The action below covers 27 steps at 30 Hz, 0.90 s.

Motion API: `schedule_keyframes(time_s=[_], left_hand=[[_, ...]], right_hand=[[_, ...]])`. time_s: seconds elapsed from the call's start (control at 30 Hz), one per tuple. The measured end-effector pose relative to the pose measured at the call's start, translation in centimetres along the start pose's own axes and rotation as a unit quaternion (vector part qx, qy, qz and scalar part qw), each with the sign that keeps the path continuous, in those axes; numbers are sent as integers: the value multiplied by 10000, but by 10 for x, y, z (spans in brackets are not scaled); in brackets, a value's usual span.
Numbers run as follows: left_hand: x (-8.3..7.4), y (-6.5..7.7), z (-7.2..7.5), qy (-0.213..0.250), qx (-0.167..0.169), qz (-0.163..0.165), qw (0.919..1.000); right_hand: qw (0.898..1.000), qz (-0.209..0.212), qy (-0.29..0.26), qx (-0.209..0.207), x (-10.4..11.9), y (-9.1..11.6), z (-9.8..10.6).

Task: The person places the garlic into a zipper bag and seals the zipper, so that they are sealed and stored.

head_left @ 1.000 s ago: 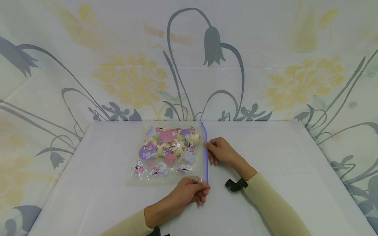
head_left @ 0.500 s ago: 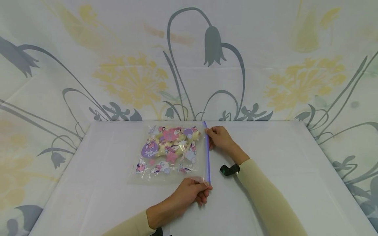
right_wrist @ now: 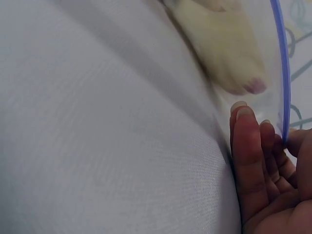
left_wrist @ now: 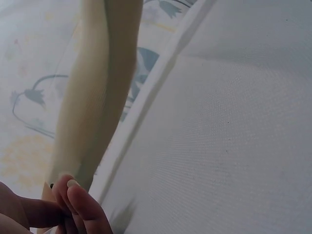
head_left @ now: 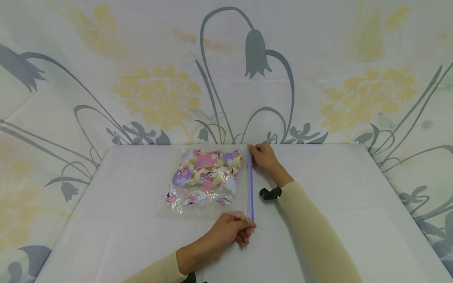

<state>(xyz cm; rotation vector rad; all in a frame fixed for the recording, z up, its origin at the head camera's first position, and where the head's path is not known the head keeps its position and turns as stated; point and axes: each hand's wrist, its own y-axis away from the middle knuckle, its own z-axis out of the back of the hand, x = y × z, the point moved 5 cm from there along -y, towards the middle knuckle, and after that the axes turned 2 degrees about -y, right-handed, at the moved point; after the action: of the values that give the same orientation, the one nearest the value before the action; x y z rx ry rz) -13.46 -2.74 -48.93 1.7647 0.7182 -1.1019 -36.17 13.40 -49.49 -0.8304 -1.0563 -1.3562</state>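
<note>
A clear zip bag [head_left: 208,185] with pink and purple cartoon prints lies on the white table, holding pale yellow stuffed-looking things [right_wrist: 224,53] with dark pink tips. Its purple zip strip [head_left: 251,184] runs along the right side. At the near end of that strip, my left hand [head_left: 228,231] pinches the bag's corner between thumb and fingers. My right hand [head_left: 263,158] pinches the strip's far end, by the table's back edge. In the right wrist view, the thumb and fingers of that hand meet at the strip. Curled fingers [left_wrist: 83,207] show low in the left wrist view, the bag mostly hidden there.
The white-covered table [head_left: 336,188] extends to both sides of the bag. Flower-printed cloth [head_left: 311,78] rises behind it and along the sides. A dark wrist camera [head_left: 270,193] hangs at the right wrist.
My right hand has slid along the zip strip from its middle to its far end. The bag has shifted slightly right, and my left hand with it, still gripping the near corner.
</note>
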Motion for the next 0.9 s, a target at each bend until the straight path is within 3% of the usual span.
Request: schedule_keyframes(time_s=[0.27,0.4,0.67,0.9], left_hand=[[-1,-4,-5,-192,-25,98,9998],[-1,-5,-8,-296,1,106,9995],[-2,-4,-11,-570,474,252,9969],[-10,8,-8,-1196,382,70,9921]], right_hand=[[9991,47,207,-364,-1,1,4],[9987,99,66,-491,0,2,7],[9984,-178,-368,-387,-3,4,12],[9975,-144,-630,-288,-6,21,15]])
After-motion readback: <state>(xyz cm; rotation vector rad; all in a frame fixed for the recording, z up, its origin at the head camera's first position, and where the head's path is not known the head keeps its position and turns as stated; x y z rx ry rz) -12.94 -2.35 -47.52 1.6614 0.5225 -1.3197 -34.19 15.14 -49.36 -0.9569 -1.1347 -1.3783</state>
